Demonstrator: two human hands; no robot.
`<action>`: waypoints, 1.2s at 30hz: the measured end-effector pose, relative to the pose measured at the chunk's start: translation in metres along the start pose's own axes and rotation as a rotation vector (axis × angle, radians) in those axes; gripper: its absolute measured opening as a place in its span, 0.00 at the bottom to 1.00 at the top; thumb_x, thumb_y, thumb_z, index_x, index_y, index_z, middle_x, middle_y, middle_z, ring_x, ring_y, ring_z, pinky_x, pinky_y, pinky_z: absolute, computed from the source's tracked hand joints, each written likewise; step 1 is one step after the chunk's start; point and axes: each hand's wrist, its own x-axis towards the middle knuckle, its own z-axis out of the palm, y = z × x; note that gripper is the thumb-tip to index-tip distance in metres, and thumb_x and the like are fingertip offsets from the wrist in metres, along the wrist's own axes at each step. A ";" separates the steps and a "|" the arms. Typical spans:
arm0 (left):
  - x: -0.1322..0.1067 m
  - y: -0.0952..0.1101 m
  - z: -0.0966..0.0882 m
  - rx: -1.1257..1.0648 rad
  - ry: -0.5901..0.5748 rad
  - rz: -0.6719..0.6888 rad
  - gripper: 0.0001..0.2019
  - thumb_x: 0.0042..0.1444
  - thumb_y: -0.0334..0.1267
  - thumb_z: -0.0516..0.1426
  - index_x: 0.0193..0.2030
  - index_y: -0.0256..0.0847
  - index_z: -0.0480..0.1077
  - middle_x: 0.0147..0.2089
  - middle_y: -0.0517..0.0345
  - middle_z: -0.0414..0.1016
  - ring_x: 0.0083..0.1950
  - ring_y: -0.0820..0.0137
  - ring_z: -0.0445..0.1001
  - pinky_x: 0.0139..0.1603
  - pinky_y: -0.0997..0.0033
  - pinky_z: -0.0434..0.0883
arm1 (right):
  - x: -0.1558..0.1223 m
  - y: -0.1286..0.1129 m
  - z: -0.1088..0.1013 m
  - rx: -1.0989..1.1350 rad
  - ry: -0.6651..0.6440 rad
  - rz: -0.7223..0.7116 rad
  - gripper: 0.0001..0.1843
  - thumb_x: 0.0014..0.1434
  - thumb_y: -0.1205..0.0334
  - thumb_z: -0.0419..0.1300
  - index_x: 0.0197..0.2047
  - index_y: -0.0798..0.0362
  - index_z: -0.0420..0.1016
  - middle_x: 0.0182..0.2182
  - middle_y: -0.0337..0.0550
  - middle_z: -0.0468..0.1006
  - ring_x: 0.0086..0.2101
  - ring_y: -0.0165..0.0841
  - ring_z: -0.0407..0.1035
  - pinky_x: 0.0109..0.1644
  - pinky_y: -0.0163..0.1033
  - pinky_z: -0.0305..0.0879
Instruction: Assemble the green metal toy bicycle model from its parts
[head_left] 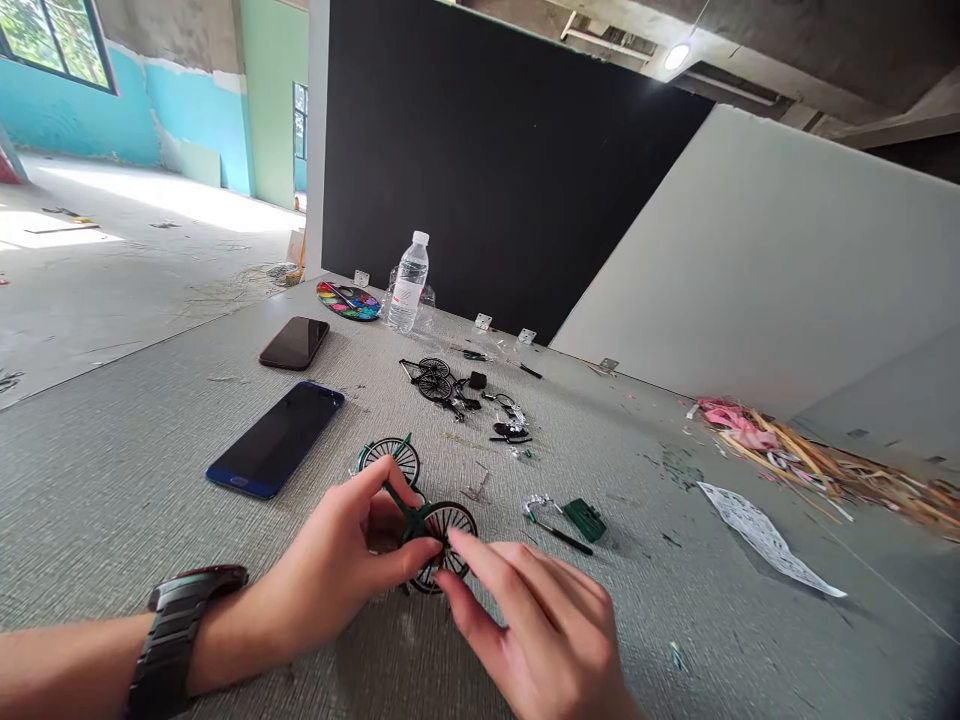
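My left hand [330, 560], with a black watch [176, 625] on its wrist, grips a small green model bicycle [416, 518] between thumb and fingers. One black spoked wheel [457, 517] faces my right hand [536, 620]. My right thumb and index finger are closed around that wheel near its hub; any small part between them is hidden. The other wheel [397, 458] points away from me, beyond my left fingers. To the right lie a green box-like part [585, 520], a small screwdriver-like tool [566, 538] and a curl of silvery bits [538, 505].
Farther back are a black model bicycle [433, 380] and loose black parts [510, 430]. Two phones [277, 440] lie left, near a paint palette [349, 300] and a water bottle [409, 285]. A printed sheet [769, 540] and wooden sticks [817, 455] lie right. Upright boards [480, 170] stand behind.
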 end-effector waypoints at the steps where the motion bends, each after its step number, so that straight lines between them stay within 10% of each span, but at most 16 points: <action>1: 0.000 0.001 0.000 0.007 0.002 -0.001 0.13 0.58 0.34 0.65 0.38 0.43 0.62 0.26 0.70 0.69 0.27 0.75 0.63 0.26 0.75 0.56 | 0.000 0.000 0.000 -0.001 -0.002 -0.004 0.07 0.71 0.66 0.60 0.48 0.54 0.80 0.27 0.36 0.80 0.25 0.29 0.73 0.32 0.39 0.65; 20: -0.004 0.008 0.001 -0.197 -0.139 0.122 0.14 0.56 0.33 0.72 0.42 0.39 0.72 0.41 0.59 0.78 0.44 0.69 0.76 0.47 0.71 0.75 | -0.003 0.003 -0.005 -0.101 -0.062 -0.018 0.09 0.73 0.72 0.51 0.47 0.53 0.71 0.30 0.43 0.84 0.26 0.34 0.77 0.28 0.42 0.66; 36: -0.008 0.002 -0.001 0.192 -0.014 0.471 0.20 0.52 0.48 0.74 0.38 0.43 0.70 0.42 0.61 0.79 0.40 0.71 0.75 0.42 0.75 0.72 | 0.000 -0.006 0.010 -0.121 -0.087 0.051 0.09 0.73 0.71 0.46 0.42 0.50 0.63 0.24 0.39 0.77 0.20 0.33 0.73 0.23 0.38 0.61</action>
